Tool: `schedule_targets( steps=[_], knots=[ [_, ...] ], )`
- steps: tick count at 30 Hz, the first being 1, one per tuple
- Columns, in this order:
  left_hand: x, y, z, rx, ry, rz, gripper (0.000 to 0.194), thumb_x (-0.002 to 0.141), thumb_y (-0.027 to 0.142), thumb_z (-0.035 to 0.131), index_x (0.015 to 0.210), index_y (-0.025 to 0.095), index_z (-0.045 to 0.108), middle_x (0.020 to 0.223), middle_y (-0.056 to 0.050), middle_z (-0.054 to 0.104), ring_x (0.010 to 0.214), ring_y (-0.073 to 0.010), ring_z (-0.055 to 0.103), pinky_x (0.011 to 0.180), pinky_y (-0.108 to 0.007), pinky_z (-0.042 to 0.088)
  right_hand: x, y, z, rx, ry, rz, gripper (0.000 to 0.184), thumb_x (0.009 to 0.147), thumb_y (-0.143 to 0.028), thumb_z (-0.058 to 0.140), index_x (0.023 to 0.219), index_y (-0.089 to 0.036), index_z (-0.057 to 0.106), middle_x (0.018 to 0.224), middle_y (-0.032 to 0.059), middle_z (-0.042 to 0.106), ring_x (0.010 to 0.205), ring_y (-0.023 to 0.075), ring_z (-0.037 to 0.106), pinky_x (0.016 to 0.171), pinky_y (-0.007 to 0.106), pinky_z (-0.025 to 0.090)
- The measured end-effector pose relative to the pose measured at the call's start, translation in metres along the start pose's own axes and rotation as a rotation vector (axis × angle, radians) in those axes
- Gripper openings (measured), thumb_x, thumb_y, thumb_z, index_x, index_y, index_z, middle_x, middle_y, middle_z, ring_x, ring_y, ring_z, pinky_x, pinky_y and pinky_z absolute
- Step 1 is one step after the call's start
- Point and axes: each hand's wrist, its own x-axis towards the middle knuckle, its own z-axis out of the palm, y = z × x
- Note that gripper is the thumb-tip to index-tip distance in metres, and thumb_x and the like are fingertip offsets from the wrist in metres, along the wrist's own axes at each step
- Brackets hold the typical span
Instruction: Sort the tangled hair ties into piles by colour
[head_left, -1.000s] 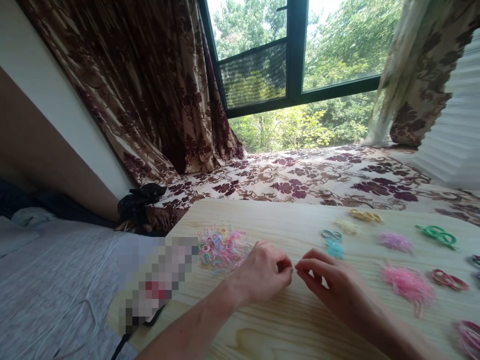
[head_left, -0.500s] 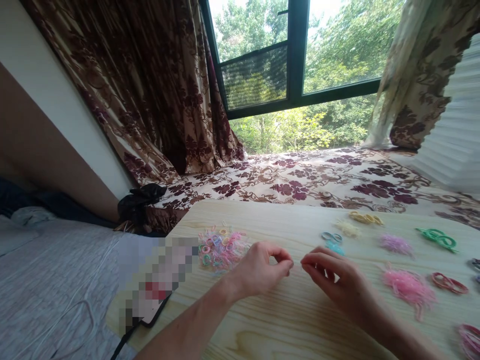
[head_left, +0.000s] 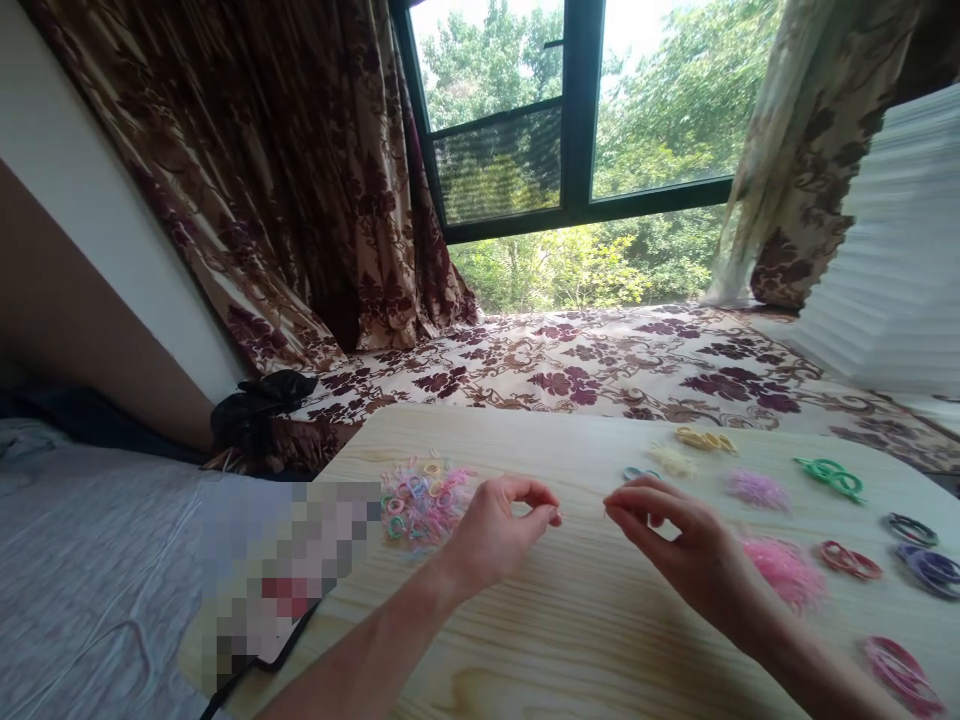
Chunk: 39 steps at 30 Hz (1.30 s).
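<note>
Over the middle of the wooden board, my left hand (head_left: 496, 532) is closed in a pinch, thumb against forefinger. It is nearest a mixed heap of small coloured elastic bands (head_left: 426, 505). Facing it across a gap, my right hand (head_left: 679, 535) pinches too, its fingertips pointing left. Whatever either pinch holds is too small to make out. My right hand partly covers blue rings (head_left: 637, 472) behind it. Just beyond its wrist is a pink pile of bands (head_left: 786, 572). A lilac pile (head_left: 759, 489) and a pale yellow pile (head_left: 673, 460) lie farther back.
Thicker hair ties lie sorted by colour on the right: yellow ones (head_left: 705, 439), green ones (head_left: 830, 479), red ones (head_left: 850, 560), purple ones (head_left: 930, 570) and dark pink ones (head_left: 900, 675). A blurred-out phone-like device (head_left: 289, 610) rests on the board's left edge (head_left: 341, 465).
The gap between my two hands has widened a little; both stay pinched. The view has turned slightly right, so the dark and purple hair ties show more fully.
</note>
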Motion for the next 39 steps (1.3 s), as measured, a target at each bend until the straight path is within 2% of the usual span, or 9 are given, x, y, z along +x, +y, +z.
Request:
schedule_targets(
  steps=[5, 13, 18, 22, 28, 39],
  knots=[
    [0.000, -0.003, -0.002, 0.134, 0.051, 0.085, 0.010, 0.078, 0.019, 0.060, 0.078, 0.018, 0.070, 0.086, -0.002, 0.071, 0.090, -0.0171, 0.063, 0.085, -0.026, 0.046, 0.005, 0.012, -0.017, -0.177, 0.003, 0.008, 0.026, 0.088, -0.037, 0.050, 0.079, -0.022, 0.069, 0.080, 0.0050, 0.067, 0.065, 0.0158, 0.062, 0.054, 0.026, 0.048],
    [0.001, -0.010, -0.001, 0.167, 0.046, 0.126, 0.011, 0.079, 0.018, 0.058, 0.076, 0.019, 0.068, 0.083, -0.001, 0.068, 0.088, -0.0170, 0.062, 0.085, -0.028, 0.045, 0.011, 0.056, -0.087, -0.565, 0.104, 0.193, 0.029, 0.082, -0.037, 0.050, 0.078, -0.022, 0.074, 0.084, 0.0050, 0.071, 0.057, 0.0161, 0.062, 0.057, 0.030, 0.046],
    [0.001, -0.010, -0.001, 0.176, 0.029, 0.122, 0.012, 0.079, 0.020, 0.057, 0.077, 0.019, 0.068, 0.083, -0.001, 0.068, 0.087, -0.0173, 0.062, 0.083, -0.028, 0.045, 0.004, 0.078, -0.114, -0.708, 0.158, 0.317, 0.031, 0.080, -0.038, 0.050, 0.081, -0.022, 0.076, 0.088, 0.0073, 0.073, 0.069, 0.0230, 0.067, 0.060, 0.032, 0.045],
    [0.001, -0.010, -0.001, 0.195, 0.033, 0.127, 0.013, 0.080, 0.021, 0.056, 0.077, 0.019, 0.069, 0.082, -0.001, 0.068, 0.086, -0.0173, 0.061, 0.083, -0.028, 0.046, -0.001, 0.091, -0.121, -0.762, 0.157, 0.381, 0.031, 0.078, -0.037, 0.050, 0.080, -0.022, 0.077, 0.088, 0.0084, 0.074, 0.070, 0.0258, 0.067, 0.060, 0.034, 0.045],
    [0.002, -0.012, -0.001, 0.187, 0.030, 0.114, 0.013, 0.079, 0.020, 0.056, 0.077, 0.019, 0.069, 0.082, -0.001, 0.068, 0.086, -0.0173, 0.061, 0.083, -0.028, 0.046, -0.004, 0.101, -0.119, -0.768, 0.114, 0.405, 0.031, 0.079, -0.038, 0.050, 0.081, -0.024, 0.077, 0.090, 0.0059, 0.075, 0.075, 0.0248, 0.069, 0.062, 0.032, 0.047],
    [0.001, -0.012, -0.001, 0.197, 0.038, 0.115, 0.012, 0.080, 0.020, 0.056, 0.077, 0.019, 0.068, 0.083, -0.001, 0.068, 0.087, -0.0171, 0.061, 0.083, -0.028, 0.045, -0.004, 0.099, -0.121, -0.743, 0.122, 0.427, 0.028, 0.074, -0.033, 0.052, 0.079, -0.022, 0.077, 0.089, 0.0091, 0.075, 0.074, 0.0276, 0.069, 0.060, 0.034, 0.048]
  ],
)
